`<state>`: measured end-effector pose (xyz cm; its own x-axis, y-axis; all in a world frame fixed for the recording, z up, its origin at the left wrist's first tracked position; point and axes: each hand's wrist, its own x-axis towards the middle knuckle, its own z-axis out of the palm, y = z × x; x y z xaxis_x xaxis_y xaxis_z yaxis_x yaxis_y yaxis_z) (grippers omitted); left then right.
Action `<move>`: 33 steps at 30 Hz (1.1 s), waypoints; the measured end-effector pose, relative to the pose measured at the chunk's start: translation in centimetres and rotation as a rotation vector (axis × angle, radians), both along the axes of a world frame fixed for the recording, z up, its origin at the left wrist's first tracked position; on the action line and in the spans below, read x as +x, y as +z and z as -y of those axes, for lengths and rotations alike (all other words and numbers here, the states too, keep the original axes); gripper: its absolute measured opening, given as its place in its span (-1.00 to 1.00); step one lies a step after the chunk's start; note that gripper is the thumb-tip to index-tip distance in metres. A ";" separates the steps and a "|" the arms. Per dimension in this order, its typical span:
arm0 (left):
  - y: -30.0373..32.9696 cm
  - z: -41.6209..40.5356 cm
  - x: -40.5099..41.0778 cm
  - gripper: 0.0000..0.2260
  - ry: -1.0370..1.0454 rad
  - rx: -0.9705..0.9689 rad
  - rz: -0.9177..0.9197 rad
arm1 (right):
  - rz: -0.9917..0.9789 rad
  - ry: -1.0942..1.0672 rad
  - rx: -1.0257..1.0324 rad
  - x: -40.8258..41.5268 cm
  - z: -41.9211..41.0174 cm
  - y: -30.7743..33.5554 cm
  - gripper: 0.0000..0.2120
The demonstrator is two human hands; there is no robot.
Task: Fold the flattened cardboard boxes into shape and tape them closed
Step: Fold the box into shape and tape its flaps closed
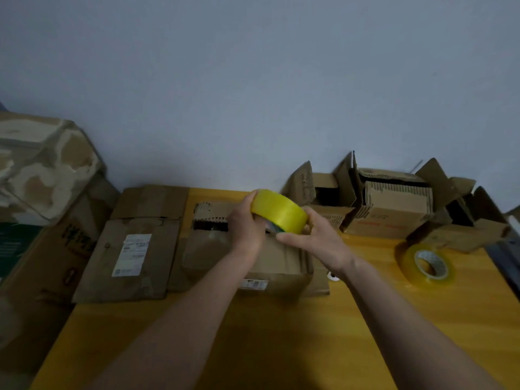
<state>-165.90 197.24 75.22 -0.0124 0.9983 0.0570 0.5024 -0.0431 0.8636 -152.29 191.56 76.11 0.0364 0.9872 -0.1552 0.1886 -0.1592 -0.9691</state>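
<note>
A yellow tape roll [278, 211] is held up above a brown cardboard box [278, 263] that stands in the middle of the yellow table [365, 333]. My left hand [246, 225] grips the roll's left side. My right hand [315, 237] holds its right lower edge, fingers curled toward the roll's open core. The box's far flap with a torn corrugated edge [209, 212] stands open behind my left hand. Flattened cardboard boxes [132, 254] with a white label lie to the left.
A second, clear-yellow tape roll [429, 264] lies on the table at the right. Several opened boxes [391, 206] stand against the wall at the back right. Large worn boxes [42, 170] are stacked at the left beside the table.
</note>
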 end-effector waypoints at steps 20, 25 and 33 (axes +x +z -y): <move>-0.5 0.5 3.7 -0.89 -0.151 -0.041 0.228 | -0.119 0.097 0.024 5.4 1.9 2.4 -0.58; 0.6 1.1 5.2 -0.85 -0.060 0.207 0.147 | -0.077 0.080 0.032 6.0 1.9 2.6 -0.69; 2.5 1.5 5.8 -0.73 -0.150 -0.633 0.884 | 0.004 0.107 0.068 6.4 2.5 1.7 -0.78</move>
